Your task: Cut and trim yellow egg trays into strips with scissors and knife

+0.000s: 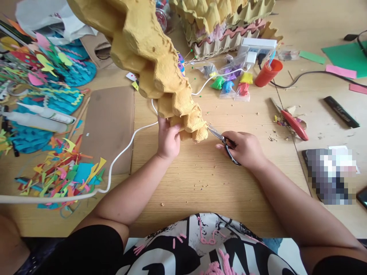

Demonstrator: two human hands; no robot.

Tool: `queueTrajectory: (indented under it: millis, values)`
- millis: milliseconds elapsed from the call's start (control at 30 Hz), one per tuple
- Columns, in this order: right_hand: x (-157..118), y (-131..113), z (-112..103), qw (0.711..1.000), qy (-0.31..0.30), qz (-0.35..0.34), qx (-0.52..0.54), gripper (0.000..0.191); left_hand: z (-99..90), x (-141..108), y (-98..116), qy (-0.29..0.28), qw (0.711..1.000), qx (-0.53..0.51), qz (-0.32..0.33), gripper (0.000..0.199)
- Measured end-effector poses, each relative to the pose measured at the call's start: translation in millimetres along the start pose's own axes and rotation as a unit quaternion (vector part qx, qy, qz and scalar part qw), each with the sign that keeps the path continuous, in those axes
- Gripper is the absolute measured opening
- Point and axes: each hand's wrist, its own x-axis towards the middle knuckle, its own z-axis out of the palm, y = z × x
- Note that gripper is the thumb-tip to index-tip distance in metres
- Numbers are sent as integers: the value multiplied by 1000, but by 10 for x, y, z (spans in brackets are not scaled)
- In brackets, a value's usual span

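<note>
A yellow egg carton (149, 57), bumpy and torn along its right edge, stretches from the top left down to the table's middle, raised above the surface. My left hand (168, 139) is closed around its lower end, some fingers hidden behind it. My right hand (243, 149) grips black-handled scissors (220, 137), thumb and fingers in the handles. The blades point up and left, and their tips meet the carton's lower right edge. Small yellow crumbs (197, 186) lie on the wood below.
More egg cartons (212, 23) are stacked at the back. A power strip (258, 44), a red cup (268, 73) and bagged coloured clay (228, 87) stand behind. A red utility knife (294, 125) lies right. Paper scraps (63, 172), cardboard (107, 130) and a white cable (114, 162) lie left.
</note>
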Motion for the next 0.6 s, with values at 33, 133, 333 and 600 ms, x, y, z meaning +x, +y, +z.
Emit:
queueTrajectory:
  millis: [33, 133, 333, 600]
  values:
    - [0, -3, -1, 1000, -1, 2, 1, 40, 0, -2, -2, 1, 1000, 6, -1, 59]
    - [3, -11, -4, 1000, -6, 7, 0, 40, 1, -5, -5, 2, 1000, 9, -1, 58]
    - [3, -29, 2, 1000, -8, 0, -5, 41, 15, 0, 12, -1, 1000, -13, -5, 61]
    - [3, -20, 7, 1000, -24, -1, 3, 39, -17, 9, -24, -7, 1000, -12, 20, 51]
